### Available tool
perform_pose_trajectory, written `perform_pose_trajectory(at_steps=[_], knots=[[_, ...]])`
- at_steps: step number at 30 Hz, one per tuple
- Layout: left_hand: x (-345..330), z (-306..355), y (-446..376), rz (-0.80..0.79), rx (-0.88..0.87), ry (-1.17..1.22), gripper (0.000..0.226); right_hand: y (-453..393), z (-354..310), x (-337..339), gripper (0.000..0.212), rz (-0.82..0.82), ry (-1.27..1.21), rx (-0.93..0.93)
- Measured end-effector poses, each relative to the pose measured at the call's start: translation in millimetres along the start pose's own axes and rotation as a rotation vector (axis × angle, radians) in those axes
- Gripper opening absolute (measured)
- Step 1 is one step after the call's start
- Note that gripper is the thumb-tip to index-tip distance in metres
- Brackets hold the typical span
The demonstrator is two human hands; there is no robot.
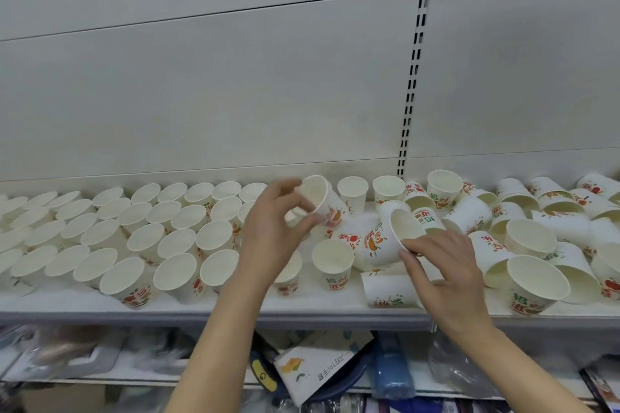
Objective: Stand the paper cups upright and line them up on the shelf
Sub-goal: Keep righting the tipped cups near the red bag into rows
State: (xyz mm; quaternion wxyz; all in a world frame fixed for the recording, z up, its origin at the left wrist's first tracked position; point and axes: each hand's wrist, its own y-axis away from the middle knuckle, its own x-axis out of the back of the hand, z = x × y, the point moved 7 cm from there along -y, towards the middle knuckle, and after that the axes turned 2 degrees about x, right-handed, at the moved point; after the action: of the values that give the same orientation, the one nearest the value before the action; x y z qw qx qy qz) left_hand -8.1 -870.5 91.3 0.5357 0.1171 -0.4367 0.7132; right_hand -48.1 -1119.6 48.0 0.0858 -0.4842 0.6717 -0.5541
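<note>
Paper cup (322,200) pinched tilted in the left hand (273,231), another cup (391,238) rim-pinched by the right hand (446,273), could topple crowded neighbours.

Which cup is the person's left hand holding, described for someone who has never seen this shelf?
Find the white shelf and the neat rows of upright cups on its left. Where they end, the left hand grips one cup: it alone is lifted and tilted, mouth facing left.

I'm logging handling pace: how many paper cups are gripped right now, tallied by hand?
In left hand, tilted cup: 1
In right hand, rim-pinched cup: 1
Total: 2
</note>
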Motion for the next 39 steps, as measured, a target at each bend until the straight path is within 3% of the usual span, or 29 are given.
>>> perform_pose_trajectory(at_steps=[3, 7, 11, 18, 19, 24, 28, 30, 32, 34, 36, 39], knots=[[30, 7, 63, -0.021, -0.051, 0.018, 0.014, 9, -4, -2, 0.017, 0.011, -0.011, -0.019], [15, 8, 119, -0.151, -0.161, -0.104, 0.016, 14, -8, -3, 0.017, 0.037, -0.031, -0.056], [-22, -5, 123, -0.204, -0.162, -0.262, 0.013, 17, -25, -3, 0.016, 0.046, -0.052, -0.022], [-50, -7, 108, -0.132, -0.219, -0.393, 0.009, 33, -46, -4, 0.015, -0.018, -0.020, 0.084], [-49, -9, 109, -0.125, -0.208, -0.367, 0.015, 34, -49, -6, 0.014, -0.036, -0.010, 0.110], [-37, 1, 119, -0.104, -0.136, -0.112, 0.090, 33, -67, -12, 0.007, -0.133, -0.029, 0.227], [-39, 22, 122, -0.103, -0.055, 0.127, 0.090, 26, -91, -20, 0.008, -0.217, -0.136, 0.309], [-36, 22, 118, -0.045, 0.007, 0.190, 0.084, 19, -91, -23, 0.013, -0.218, -0.245, 0.257], [-26, 16, 117, 0.072, 0.084, 0.235, 0.083, 5, -67, -26, 0.021, -0.163, -0.327, 0.057], [-16, 4, 124, 0.173, 0.163, 0.271, 0.087, -9, -27, -38, 0.031, -0.146, -0.219, -0.166], [-12, -7, 135, 0.239, 0.184, 0.272, 0.089, -13, 7, -64, 0.047, -0.360, -0.025, -0.302], [-18, -17, 143, 0.261, 0.191, 0.278, 0.083, -8, 31, -98, 0.065, -0.705, 0.207, -0.285]])
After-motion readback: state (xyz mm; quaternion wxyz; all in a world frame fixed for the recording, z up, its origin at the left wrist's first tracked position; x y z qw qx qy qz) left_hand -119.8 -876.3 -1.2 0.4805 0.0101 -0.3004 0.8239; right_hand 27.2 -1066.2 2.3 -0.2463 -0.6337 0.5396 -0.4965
